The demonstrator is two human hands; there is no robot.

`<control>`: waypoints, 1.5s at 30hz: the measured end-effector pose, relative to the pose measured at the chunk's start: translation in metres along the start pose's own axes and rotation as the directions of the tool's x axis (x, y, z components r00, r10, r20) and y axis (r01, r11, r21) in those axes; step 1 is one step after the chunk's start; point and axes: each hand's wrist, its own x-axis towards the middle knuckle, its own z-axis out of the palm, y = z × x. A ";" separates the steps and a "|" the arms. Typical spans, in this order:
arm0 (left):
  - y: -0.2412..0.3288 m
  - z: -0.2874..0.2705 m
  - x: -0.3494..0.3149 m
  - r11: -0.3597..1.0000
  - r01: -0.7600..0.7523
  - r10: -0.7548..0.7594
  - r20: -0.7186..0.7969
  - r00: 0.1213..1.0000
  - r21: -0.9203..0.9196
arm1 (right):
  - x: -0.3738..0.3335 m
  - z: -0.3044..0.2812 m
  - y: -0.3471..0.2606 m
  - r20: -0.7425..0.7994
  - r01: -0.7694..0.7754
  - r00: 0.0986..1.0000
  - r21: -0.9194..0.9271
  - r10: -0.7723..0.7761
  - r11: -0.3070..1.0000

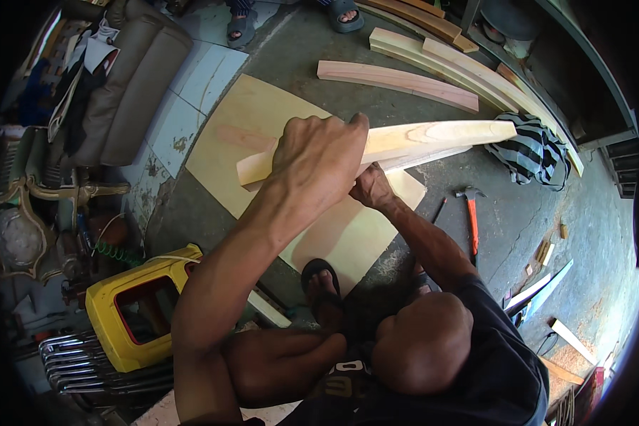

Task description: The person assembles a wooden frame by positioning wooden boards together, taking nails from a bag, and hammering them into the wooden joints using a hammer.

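Observation:
A long, curved pale wooden plank (pixel 440 136) is raised at a slant over a sheet of plywood (pixel 241 106). My left hand (pixel 318 153) wraps over it from above, near its left part. Behind the left forearm, my right hand (pixel 373 186) is closed at the plank's lower side, its fingers partly hidden. Below the plank's right half runs another pale edge; I cannot tell whether it is a separate piece. On the floor right of my right forearm lies a claw hammer (pixel 472 216) with an orange handle, beside a thin dark tool (pixel 440 210).
Curved wooden pieces (pixel 397 84) lie on the floor beyond the plywood. A striped cloth (pixel 534 150) sits at right. Offcuts (pixel 544 253) and sawdust (pixel 575 355) are scattered lower right. At left stand a yellow plastic stool (pixel 105 319) and carved furniture parts (pixel 21 220). Another person's feet (pixel 345 15) show at top.

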 end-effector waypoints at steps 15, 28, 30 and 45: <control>-0.079 -0.027 -0.030 0.996 0.076 -0.072 0.073 0.995 -0.052 | -0.183 -0.166 -0.013 -0.376 -0.823 0.428 -0.537 0.822 0.183; -0.087 -0.025 -0.019 0.993 0.079 -0.065 0.158 0.985 -0.085 | 0.011 -0.283 -0.172 0.124 -0.718 0.690 0.002 0.713 0.696; -0.088 -0.022 -0.019 0.995 0.054 -0.042 0.139 0.989 -0.079 | 0.036 -0.306 -0.191 -0.127 -0.672 0.719 0.122 0.683 0.731; -0.079 -0.027 -0.044 0.995 -0.005 0.009 0.044 0.999 -0.102 | 0.093 -0.279 -0.194 -0.089 -0.316 0.930 0.301 0.356 0.900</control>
